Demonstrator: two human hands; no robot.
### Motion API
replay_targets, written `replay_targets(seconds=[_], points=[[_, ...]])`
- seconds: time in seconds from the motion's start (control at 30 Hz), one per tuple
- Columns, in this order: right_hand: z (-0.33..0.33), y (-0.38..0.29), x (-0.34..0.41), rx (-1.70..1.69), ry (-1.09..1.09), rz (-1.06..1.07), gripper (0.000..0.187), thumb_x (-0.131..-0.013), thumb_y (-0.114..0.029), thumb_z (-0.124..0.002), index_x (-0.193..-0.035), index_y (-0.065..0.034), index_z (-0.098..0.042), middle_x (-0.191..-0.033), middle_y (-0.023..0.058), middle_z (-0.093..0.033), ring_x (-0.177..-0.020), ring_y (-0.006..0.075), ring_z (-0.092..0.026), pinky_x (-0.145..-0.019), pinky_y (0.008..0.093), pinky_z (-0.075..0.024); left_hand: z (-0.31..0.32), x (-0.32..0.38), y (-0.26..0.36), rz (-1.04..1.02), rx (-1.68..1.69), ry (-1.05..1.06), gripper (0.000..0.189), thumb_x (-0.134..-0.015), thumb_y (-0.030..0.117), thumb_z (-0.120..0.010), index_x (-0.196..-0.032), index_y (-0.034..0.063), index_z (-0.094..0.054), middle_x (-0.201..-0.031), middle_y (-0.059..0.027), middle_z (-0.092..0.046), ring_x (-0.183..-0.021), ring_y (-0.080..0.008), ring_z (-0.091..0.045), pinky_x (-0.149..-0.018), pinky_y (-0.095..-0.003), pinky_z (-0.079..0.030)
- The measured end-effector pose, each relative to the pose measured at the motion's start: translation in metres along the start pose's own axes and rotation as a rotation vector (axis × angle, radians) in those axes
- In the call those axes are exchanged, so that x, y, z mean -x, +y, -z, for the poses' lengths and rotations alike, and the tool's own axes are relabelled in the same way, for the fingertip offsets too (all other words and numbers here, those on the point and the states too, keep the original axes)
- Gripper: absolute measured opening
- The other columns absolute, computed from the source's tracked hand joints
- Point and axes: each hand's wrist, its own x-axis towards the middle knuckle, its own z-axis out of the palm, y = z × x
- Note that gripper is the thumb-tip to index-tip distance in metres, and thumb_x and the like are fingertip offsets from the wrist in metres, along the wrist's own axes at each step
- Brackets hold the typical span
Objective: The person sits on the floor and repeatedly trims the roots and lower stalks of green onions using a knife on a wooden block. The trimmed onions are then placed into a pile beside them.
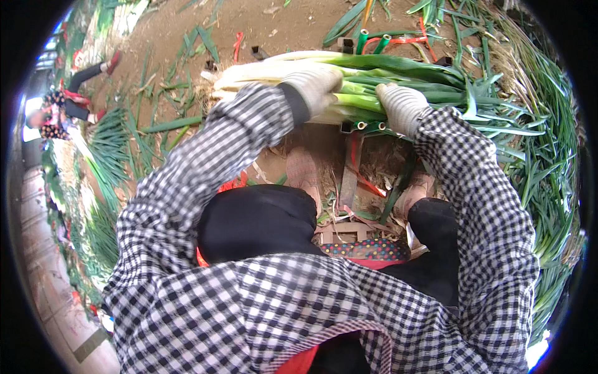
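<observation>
A thick bundle of green onions [420, 70] lies across a low rack with green-sleeved posts [362, 42], white stems to the left and leaves to the right. My left hand [315, 89], in a pale striped glove and slightly blurred, is on the stems where they turn green, its fingers curled. My right hand [402, 107], gloved alike, rests against the near side of the leaves with its fingertips on them; whether it grips them is hidden. Red tape [402, 41] runs by the posts, and another red strip hangs below the bundle.
Heaped green onions [551, 154] line the right side. Loose leaves [173, 124] litter the soil at left. Another person [56, 112] sits at the far left beside more onions [110, 145]. My feet and knees flank the rack's base.
</observation>
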Motion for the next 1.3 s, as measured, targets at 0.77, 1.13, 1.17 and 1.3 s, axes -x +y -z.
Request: replay_targets(seconds=[0.77, 1.13, 1.17, 1.3], points=[[-0.01, -0.004, 0.025, -0.177, 0.035, -0.084, 0.027, -0.101, -0.016, -0.054, -0.123, -0.0081, -0.067, -0.122, 0.0181, -0.069, -0.117, 0.0332, -0.068, -0.098, 0.0472, -0.0551, -0.049, -0.069, 0.036, 0.195, 0.023, -0.39, 0.042, -0.109, 0.033, -0.041, -0.131, 0.0083, -0.067, -0.128, -0.0168, -0.07, -0.119, -0.0302, -0.065, -0.107, -0.0374, -0.049], [-0.103, -0.087, 0.1, -0.702, 0.842, -0.101, 0.034, -0.079, -0.013, -0.078, -0.11, -0.008, -0.066, -0.112, 0.0122, -0.068, -0.102, 0.0339, -0.067, -0.091, 0.0432, -0.0547, -0.054, -0.068, 0.01, 0.172, -0.264, -0.46, 0.043, -0.098, 0.035, -0.066, -0.128, 0.0042, -0.064, -0.118, -0.0218, -0.07, -0.105, -0.0355, -0.069, -0.086, -0.0449, -0.056], [-0.117, -0.09, 0.102, -0.848, 0.656, -0.225, 0.034, -0.08, -0.015, -0.08, -0.111, -0.0066, -0.067, -0.11, 0.0134, -0.07, -0.1, 0.0331, -0.069, -0.088, 0.0416, -0.0567, -0.052, -0.067, 0.012, 0.169, -0.263, -0.46, 0.043, -0.098, 0.035, -0.066, -0.128, 0.0042, -0.064, -0.118, -0.0218, -0.07, -0.105, -0.0355, -0.069, -0.086, -0.0449, -0.056], [-0.166, -0.068, 0.098, -1.615, 0.279, -0.824, 0.058, -0.082, -0.031, -0.087, -0.129, -0.0041, -0.065, -0.106, 0.0109, -0.076, -0.096, 0.0274, -0.073, -0.087, 0.0403, -0.0576, -0.052, -0.073, 0.019, 0.139, -0.264, -0.46, 0.043, -0.098, 0.035, -0.067, -0.128, 0.004, -0.064, -0.118, -0.0219, -0.07, -0.105, -0.0356, -0.069, -0.087, -0.045, -0.056]])
